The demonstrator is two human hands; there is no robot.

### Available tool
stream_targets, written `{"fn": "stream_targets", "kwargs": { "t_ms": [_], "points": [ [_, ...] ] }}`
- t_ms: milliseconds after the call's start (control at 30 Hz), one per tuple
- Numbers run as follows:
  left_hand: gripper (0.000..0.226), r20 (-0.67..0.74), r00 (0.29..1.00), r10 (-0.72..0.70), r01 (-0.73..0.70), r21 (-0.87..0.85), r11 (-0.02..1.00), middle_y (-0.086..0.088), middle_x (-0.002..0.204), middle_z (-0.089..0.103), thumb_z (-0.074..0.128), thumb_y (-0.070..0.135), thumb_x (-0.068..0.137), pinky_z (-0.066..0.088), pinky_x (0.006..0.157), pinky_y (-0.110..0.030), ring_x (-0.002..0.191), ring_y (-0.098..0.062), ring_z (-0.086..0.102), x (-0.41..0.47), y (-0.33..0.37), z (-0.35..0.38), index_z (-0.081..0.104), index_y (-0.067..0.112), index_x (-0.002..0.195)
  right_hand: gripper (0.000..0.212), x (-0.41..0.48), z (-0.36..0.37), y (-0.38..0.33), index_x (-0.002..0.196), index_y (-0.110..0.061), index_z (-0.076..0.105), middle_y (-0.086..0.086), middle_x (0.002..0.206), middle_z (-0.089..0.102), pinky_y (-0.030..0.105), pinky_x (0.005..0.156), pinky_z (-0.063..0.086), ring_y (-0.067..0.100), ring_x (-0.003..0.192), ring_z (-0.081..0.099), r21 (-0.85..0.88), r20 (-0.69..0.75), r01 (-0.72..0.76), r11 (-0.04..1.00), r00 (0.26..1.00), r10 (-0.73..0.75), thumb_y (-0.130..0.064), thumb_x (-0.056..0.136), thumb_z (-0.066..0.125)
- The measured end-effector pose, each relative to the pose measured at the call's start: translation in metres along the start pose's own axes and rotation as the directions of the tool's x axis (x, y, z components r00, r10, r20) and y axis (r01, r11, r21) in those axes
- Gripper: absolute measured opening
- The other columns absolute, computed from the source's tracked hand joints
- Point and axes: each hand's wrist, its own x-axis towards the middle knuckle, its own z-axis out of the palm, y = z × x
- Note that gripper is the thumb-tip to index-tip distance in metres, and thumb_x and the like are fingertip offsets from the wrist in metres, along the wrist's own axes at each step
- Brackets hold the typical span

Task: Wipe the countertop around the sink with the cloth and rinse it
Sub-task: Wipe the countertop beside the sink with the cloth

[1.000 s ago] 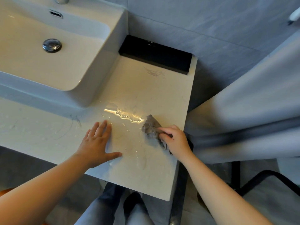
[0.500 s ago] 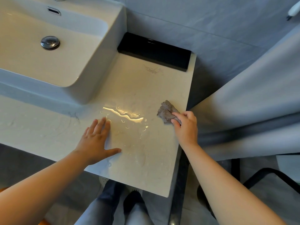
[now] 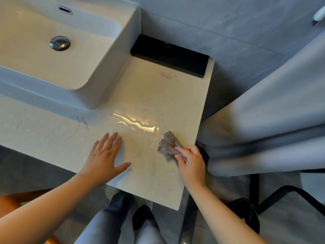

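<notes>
Head view: right hand (image 3: 190,162) fingers (image 3: 181,149) pinch cloth (image 3: 168,146) against countertop (image 3: 158,95).

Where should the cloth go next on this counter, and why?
Probably sweep the grey cloth left, away from the counter's right edge, into the shiny water puddle. The right hand presses it onto the countertop just right of that puddle, which still glistens, and the left hand rests flat beside it.

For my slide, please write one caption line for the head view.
Right hand wipes wet countertop with cloth beside sink; left hand rests flat.
</notes>
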Motion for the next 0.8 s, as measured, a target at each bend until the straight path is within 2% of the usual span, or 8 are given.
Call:
{"fn": "stream_targets", "kwargs": {
  "t_ms": [100, 167, 233, 367, 500, 600, 700, 800],
  "points": [
    [0.111, 0.031, 0.999, -0.039, 0.039, 0.01, 0.999, 0.0, 0.159, -0.012, 0.006, 0.087, 0.065, 0.0, 0.118, -0.042, 0.146, -0.023, -0.012, -0.005, -0.001, 0.003, -0.003, 0.019, 0.152, 0.026, 0.001, -0.01, -0.007, 0.114, -0.018, 0.069, -0.005, 0.104, 0.057, 0.008, 0.081, 0.044, 0.0, 0.091, 0.054, 0.17, 0.155, -0.107, 0.98, 0.985, 0.081, -0.015, 0.089, 0.063],
    [0.11, 0.043, 0.997, -0.063, 0.063, 0.015, 0.998, -0.001, 0.159, -0.012, 0.011, 0.087, 0.066, 0.002, 0.119, -0.043, 0.146, -0.024, -0.012, -0.006, -0.003, 0.004, -0.006, 0.019, 0.152, 0.024, 0.012, -0.021, -0.011, 0.111, -0.017, 0.069, -0.002, 0.107, 0.061, 0.003, 0.078, 0.041, -0.003, 0.094, 0.055, 0.275, 0.184, -0.139, 0.951, 0.979, 0.089, -0.012, 0.089, 0.063],
    [0.109, 0.041, 0.997, -0.072, 0.071, 0.01, 0.997, -0.001, 0.159, -0.012, 0.014, 0.086, 0.068, 0.004, 0.12, -0.044, 0.146, -0.024, -0.01, -0.006, -0.006, 0.004, -0.006, 0.019, 0.151, 0.023, 0.03, -0.031, -0.016, 0.11, -0.018, 0.07, -0.002, 0.107, 0.062, 0.0, 0.075, 0.041, -0.004, 0.094, 0.056, 0.309, 0.16, -0.126, 0.943, 0.984, 0.079, -0.012, 0.089, 0.062],
    [0.11, 0.043, 0.997, -0.071, 0.07, 0.018, 0.997, -0.001, 0.158, -0.015, 0.006, 0.086, 0.064, 0.005, 0.12, -0.045, 0.146, -0.024, -0.012, -0.004, -0.014, 0.004, -0.011, 0.019, 0.15, 0.027, 0.082, -0.036, -0.028, 0.116, -0.015, 0.067, 0.0, 0.106, 0.057, -0.001, 0.071, 0.036, 0.001, 0.084, 0.052, 0.171, -0.018, -0.029, 0.985, 0.999, 0.032, -0.015, 0.09, 0.061],
    [0.114, 0.034, 0.996, -0.088, 0.087, 0.029, 0.996, -0.002, 0.158, -0.016, 0.002, 0.089, 0.061, 0.002, 0.119, -0.044, 0.146, -0.024, -0.012, 0.0, -0.025, 0.004, -0.01, 0.018, 0.15, 0.027, 0.134, -0.022, -0.033, 0.117, -0.016, 0.067, 0.002, 0.105, 0.054, 0.019, 0.078, 0.039, 0.013, 0.091, 0.053, 0.007, -0.05, 0.02, 1.0, 0.999, -0.02, -0.018, 0.09, 0.061],
    [0.114, 0.01, 0.992, -0.128, 0.128, -0.016, 0.992, 0.0, 0.155, -0.021, 0.001, 0.089, 0.06, -0.002, 0.116, -0.04, 0.145, -0.024, -0.015, 0.0, -0.033, 0.003, -0.013, 0.018, 0.149, 0.026, 0.153, -0.002, -0.029, 0.113, -0.022, 0.069, 0.001, 0.109, 0.054, 0.033, 0.088, 0.044, 0.02, 0.105, 0.051, -0.134, -0.089, -0.012, 0.991, 0.996, 0.0, -0.023, 0.088, 0.065],
    [0.113, 0.004, 0.992, -0.129, 0.129, -0.06, 0.99, 0.002, 0.156, -0.02, 0.006, 0.088, 0.062, -0.001, 0.116, -0.039, 0.146, -0.023, -0.013, -0.005, -0.043, 0.002, -0.011, 0.019, 0.15, 0.026, 0.149, 0.016, -0.028, 0.112, -0.021, 0.07, -0.001, 0.11, 0.055, 0.044, 0.091, 0.046, 0.02, 0.105, 0.052, -0.102, -0.12, -0.056, 0.993, 0.992, 0.043, -0.022, 0.086, 0.067],
    [0.111, 0.0, 0.997, -0.079, 0.079, -0.048, 0.996, 0.002, 0.158, -0.015, 0.01, 0.088, 0.066, 0.001, 0.117, -0.04, 0.146, -0.022, -0.012, -0.009, -0.052, 0.006, -0.005, 0.018, 0.151, 0.025, 0.129, 0.028, -0.031, 0.108, -0.018, 0.071, 0.0, 0.103, 0.057, 0.047, 0.085, 0.049, 0.022, 0.099, 0.054, -0.067, -0.115, 0.016, 0.998, 0.993, -0.024, -0.017, 0.084, 0.068]
  ]
}}
